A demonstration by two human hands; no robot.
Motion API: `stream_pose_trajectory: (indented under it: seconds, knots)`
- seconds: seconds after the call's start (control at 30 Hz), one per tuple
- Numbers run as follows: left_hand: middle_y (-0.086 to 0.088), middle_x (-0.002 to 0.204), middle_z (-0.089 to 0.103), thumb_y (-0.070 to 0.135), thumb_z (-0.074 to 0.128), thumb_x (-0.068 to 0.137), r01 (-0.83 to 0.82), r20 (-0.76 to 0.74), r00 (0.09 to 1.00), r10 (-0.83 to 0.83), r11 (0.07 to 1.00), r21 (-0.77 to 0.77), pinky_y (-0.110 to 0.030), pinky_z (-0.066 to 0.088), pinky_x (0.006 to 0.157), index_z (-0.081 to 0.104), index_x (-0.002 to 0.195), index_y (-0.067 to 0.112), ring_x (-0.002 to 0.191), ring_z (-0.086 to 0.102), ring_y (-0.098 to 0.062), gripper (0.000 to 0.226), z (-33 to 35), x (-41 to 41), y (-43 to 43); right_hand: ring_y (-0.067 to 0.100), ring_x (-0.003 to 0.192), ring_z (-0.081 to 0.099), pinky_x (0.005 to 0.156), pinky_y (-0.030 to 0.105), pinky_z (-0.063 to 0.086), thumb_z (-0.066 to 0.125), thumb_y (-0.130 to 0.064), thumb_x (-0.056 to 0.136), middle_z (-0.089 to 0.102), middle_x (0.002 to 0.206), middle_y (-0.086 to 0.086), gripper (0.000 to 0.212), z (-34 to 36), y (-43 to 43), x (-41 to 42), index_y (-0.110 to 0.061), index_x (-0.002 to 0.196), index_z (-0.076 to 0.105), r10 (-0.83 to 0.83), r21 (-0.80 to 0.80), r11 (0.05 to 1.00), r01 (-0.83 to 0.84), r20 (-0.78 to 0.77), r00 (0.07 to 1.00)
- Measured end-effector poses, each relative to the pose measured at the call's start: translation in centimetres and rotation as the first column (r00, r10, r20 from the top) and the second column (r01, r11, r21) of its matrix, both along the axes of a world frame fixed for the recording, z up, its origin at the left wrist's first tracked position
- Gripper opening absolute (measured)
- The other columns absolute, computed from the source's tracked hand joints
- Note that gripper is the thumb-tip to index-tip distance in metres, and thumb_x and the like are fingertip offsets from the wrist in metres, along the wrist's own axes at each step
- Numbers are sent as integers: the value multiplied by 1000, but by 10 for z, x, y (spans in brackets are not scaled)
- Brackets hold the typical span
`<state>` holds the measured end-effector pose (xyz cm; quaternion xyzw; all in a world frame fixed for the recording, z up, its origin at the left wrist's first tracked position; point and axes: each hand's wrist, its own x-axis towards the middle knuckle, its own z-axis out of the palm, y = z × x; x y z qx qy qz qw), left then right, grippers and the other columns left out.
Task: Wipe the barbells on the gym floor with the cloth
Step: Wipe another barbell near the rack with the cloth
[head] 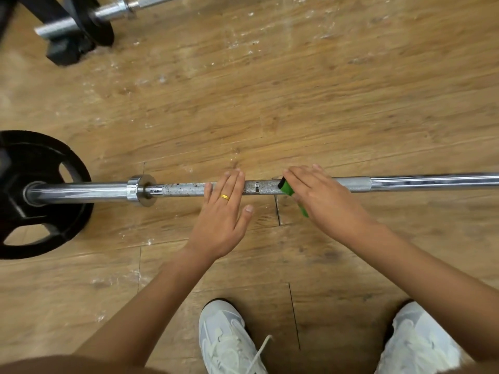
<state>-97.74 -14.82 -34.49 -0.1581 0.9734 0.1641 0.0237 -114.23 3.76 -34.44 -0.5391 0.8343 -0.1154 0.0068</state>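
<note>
Hands (221, 214) (326, 203) on barbell shaft (183, 189), right over cloth (286, 188), open floor (297, 103) beyond

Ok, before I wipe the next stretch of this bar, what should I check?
1. Cloth on bar: ok, pressed under right hand.
2. Left hand steadying bar: ok, flat fingers on it.
3. Bar clean up to collar: not ok, specks left of left hand.
4. Plate seated on bar end: ok.
5. Cloth's wiping side clean: cannot tell, hidden.
</note>
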Motion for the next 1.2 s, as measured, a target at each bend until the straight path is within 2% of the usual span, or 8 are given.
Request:
stream_pose_trajectory:
  seconds: [0.17,0.3,0.47,0.63,0.73,0.83,0.97,1.2]
  knots:
    - [6,169,5,53,18,104,-36,-2,999,36,999,27,-41,-9,124,7,162,20,155,-7,-10,67,0,13,17,34,140,43,122,41,16,59,10,82,47,148,20,69,8,-14,22,2,148,40,108,58,992,-109,17,994]
    - [7,169,2,50,20,105,-19,10,1000,19,999,36,-40,-10,124,4,162,22,154,-11,-8,65,1,27,20,36,130,53,115,45,34,74,4,78,55,140,21,70,5,0,27,4,143,48,165,28,986,-165,-28,986]
    - [5,169,0,46,26,105,-16,3,1000,16,1000,5,-41,-10,124,4,162,19,155,-10,-12,66,-1,41,30,40,127,56,112,49,35,56,9,76,56,138,25,64,6,13,35,7,139,50,189,31,982,-187,-60,980]
    - [3,170,3,45,27,106,-17,-18,1000,17,1000,-16,-37,-13,123,8,162,16,156,-5,-15,66,-3,52,39,39,130,54,109,49,43,68,9,75,54,141,25,72,2,9,36,5,143,45,293,44,956,-292,-26,956]
    - [3,169,2,44,27,107,0,-24,1000,-1,1000,-31,-37,-13,124,7,162,16,156,-6,-16,65,-3,60,40,36,137,47,115,46,37,77,5,77,46,149,21,86,2,35,34,1,150,34,274,73,959,-273,-6,962]
    - [-2,170,5,42,29,106,-30,-42,999,27,998,-60,-43,-8,125,10,161,12,156,-4,-19,66,-6,65,51,37,134,50,115,44,28,76,12,71,50,145,24,84,4,31,43,5,147,41,256,67,965,-254,-20,966]
    - [-9,169,9,40,31,106,-56,-73,996,48,992,-116,-51,1,125,14,160,5,156,2,-26,67,-13,72,62,38,134,51,112,42,29,64,10,79,49,147,24,73,-1,15,56,4,148,40,355,17,935,-355,13,935]
    - [-13,168,8,39,29,107,-34,-112,993,19,990,-134,-52,0,125,10,160,5,156,3,-30,66,-19,86,68,36,134,51,111,41,33,76,5,80,46,149,23,78,10,56,46,3,149,41,346,86,934,-347,35,938]
